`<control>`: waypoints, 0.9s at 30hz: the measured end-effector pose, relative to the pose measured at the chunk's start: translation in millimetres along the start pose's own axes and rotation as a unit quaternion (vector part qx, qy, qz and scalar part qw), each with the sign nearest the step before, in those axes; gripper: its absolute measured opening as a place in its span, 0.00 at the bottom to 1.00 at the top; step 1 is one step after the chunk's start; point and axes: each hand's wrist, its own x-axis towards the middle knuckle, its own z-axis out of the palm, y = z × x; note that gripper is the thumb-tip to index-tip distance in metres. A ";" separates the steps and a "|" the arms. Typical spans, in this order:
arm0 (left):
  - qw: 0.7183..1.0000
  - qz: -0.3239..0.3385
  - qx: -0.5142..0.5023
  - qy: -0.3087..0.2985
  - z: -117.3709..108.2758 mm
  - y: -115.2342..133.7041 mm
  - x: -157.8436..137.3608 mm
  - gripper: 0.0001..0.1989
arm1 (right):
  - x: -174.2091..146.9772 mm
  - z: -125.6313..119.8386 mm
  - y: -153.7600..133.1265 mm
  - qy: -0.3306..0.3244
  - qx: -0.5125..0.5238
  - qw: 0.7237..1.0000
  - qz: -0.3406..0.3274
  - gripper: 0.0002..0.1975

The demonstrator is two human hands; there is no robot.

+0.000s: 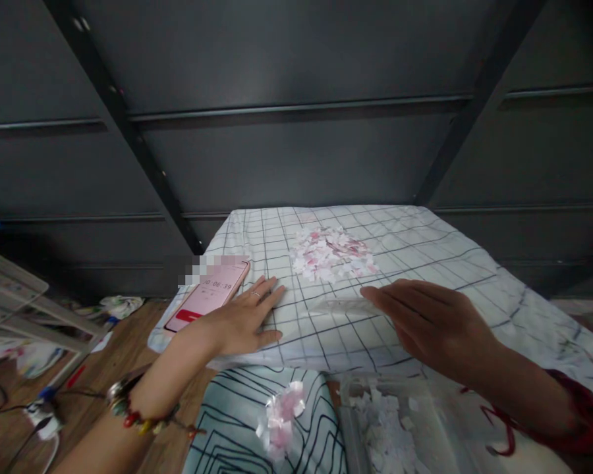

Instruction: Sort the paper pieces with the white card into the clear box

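My left hand (250, 316) lies flat on the white checked cloth (257, 240), fingers spread, just right of a pink phone (210, 296) showing a timer. My right hand (435, 322) is over the cloth's right side, its fingers stretched out side by side and pointing left; its thumb is hidden. Below its fingertips is a pale strip (340, 307), perhaps a fold of the cloth; I cannot tell. Beyond both hands sits a loose pile of white and pink paper scraps (331, 253). Neither hand touches the pile.
Nearest me, a crumpled shiny pink-white wrapper (284, 418) rests on teal patterned fabric (227, 408). Right of it stands a clear plastic box (439, 421) with white scraps inside. A dark panelled wall (296, 158) rises behind. At left are a rack (34, 309) and a power plug (43, 418).
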 end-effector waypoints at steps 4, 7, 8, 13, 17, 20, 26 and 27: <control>1.000 -0.014 0.009 -0.020 0.7 0.5 -6.8 0.37 | 3.4 -9.0 -12.7 -0.013 0.058 0.998 0.001 0.15; 1.000 -0.012 0.006 -0.021 -0.9 0.2 -10.5 0.35 | 8.0 -20.3 -23.7 -0.016 0.080 0.997 -0.010 0.16; 1.000 -0.008 0.006 -0.016 -1.7 -0.1 -11.6 0.35 | 10.0 -23.8 -26.8 -0.017 0.085 0.996 -0.013 0.17; 0.999 0.024 0.023 0.011 -3.4 -2.3 -14.4 0.33 | 15.7 -29.3 -27.3 -0.012 0.075 0.997 -0.009 0.17; 0.999 0.038 0.017 0.034 -3.2 -1.3 -5.5 0.34 | 8.6 -15.5 0.6 0.027 0.043 0.999 0.007 0.12; 0.997 0.039 0.003 0.072 -4.4 0.2 14.6 0.36 | 1.8 0.2 36.2 0.017 -0.036 0.997 0.072 0.11; 0.991 0.060 -0.036 0.110 -13.4 0.4 81.1 0.42 | -4.7 30.6 97.6 0.012 -0.048 0.991 0.125 0.12; 0.991 0.058 -0.036 0.117 -15.8 0.8 92.2 0.43 | -5.0 34.8 103.3 -0.008 -0.040 0.991 0.127 0.13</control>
